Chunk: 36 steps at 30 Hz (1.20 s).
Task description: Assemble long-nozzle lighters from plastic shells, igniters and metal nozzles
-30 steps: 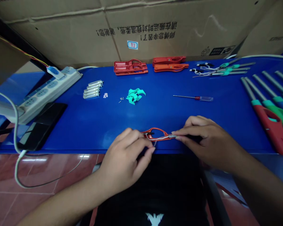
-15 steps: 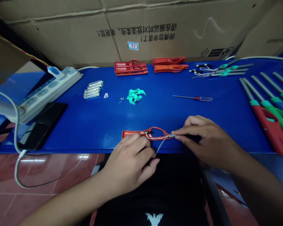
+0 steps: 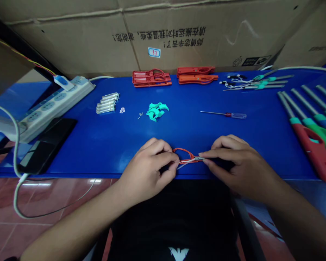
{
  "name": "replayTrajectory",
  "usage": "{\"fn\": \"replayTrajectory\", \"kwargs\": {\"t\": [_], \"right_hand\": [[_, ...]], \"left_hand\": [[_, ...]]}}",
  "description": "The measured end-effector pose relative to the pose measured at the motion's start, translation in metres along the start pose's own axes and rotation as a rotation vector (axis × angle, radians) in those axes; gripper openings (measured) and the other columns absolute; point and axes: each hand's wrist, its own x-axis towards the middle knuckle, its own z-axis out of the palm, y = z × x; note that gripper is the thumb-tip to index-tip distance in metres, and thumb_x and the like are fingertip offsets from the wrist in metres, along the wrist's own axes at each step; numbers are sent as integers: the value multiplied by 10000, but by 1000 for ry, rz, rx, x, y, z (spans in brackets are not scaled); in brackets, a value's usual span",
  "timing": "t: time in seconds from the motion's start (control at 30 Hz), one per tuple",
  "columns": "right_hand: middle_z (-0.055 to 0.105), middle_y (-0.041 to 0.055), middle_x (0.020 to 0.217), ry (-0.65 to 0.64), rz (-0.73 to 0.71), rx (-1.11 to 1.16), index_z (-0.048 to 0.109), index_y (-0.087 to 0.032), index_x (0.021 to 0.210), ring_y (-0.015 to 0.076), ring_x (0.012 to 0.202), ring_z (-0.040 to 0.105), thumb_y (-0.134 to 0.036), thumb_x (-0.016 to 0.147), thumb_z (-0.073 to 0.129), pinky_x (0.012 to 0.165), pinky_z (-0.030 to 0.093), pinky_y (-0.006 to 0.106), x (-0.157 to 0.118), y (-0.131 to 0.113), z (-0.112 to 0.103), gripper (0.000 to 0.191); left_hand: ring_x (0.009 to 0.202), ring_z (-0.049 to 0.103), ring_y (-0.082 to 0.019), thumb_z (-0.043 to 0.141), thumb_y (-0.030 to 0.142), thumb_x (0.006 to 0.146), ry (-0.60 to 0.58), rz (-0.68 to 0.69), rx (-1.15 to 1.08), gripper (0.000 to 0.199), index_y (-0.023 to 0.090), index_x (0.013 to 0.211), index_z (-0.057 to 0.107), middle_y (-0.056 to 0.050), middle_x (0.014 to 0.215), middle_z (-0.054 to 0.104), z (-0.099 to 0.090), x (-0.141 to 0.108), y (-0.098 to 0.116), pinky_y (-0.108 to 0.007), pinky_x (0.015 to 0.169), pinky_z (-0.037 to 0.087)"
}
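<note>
An orange lighter shell half (image 3: 183,149) with a finger loop lies at the table's front edge, its left part hidden under my left hand (image 3: 156,166). Thin white wires (image 3: 187,161) run along the shell into that hand's pinched fingertips. A loose wire end sticks out just below them. At the shell's right end, my right hand (image 3: 230,159) pinches a grey metal tube (image 3: 198,158) between thumb and forefinger. Most of the tube is hidden behind my right hand.
Beyond my hands lie green plastic triggers (image 3: 156,110), small screws (image 3: 140,115), clear fuel tanks (image 3: 107,103) and a screwdriver (image 3: 228,115). Red shells (image 3: 151,78), wired tubes (image 3: 256,83) and assembled lighters (image 3: 312,148) sit farther out. A power strip (image 3: 53,103) and black phone (image 3: 47,145) are left.
My left hand has moved up and slightly right, from resting over the shell's front side to pinching the wires beside the loop. The right hand keeps its pinch in nearly the same place.
</note>
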Motion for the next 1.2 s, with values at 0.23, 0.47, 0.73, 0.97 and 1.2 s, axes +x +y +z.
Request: {"fn": "replayTrajectory", "kwargs": {"t": [0.23, 0.47, 0.73, 0.97, 1.2], "right_hand": [[661, 64, 1116, 5, -213, -71, 686, -265, 1139, 233, 1041, 590, -220, 933, 610, 898, 445, 436, 3, -11, 6, 224], [676, 37, 1028, -69, -220, 8, 681, -230, 1052, 191, 955, 588, -184, 960, 566, 851, 441, 394, 13, -19, 15, 154], [670, 53, 946, -29, -244, -9, 691, -196, 1015, 195, 906, 588, -176, 961, 564, 837, 444, 391, 15, -21, 18, 139], [647, 65, 932, -34, -185, -97, 703, -195, 997, 223, 929, 579, -199, 969, 556, 858, 437, 414, 16, -29, 18, 150], [647, 69, 940, -3, -200, -101, 700, -188, 1013, 232, 950, 586, -161, 955, 564, 867, 440, 421, 14, -29, 21, 150]], "left_hand": [[853, 521, -159, 616, 165, 886, -13, -69, -29, 131, 212, 835, 728, -23, 885, 573, -1, 5, 0, -315, 768, 435], [873, 522, -156, 610, 168, 903, -19, -61, -41, 133, 204, 858, 730, -27, 905, 578, -3, 1, -1, -313, 781, 434], [878, 526, -155, 609, 149, 908, -15, -44, -48, 146, 203, 877, 740, -33, 904, 584, -4, 0, -1, -298, 773, 450], [913, 533, -147, 603, 166, 939, -69, 0, -34, 126, 203, 991, 712, -33, 985, 599, -11, -7, -7, -294, 818, 454], [930, 540, -168, 584, 164, 953, -90, 78, 30, 143, 199, 1021, 704, -52, 1001, 607, -14, -11, -15, -313, 827, 456]]}}
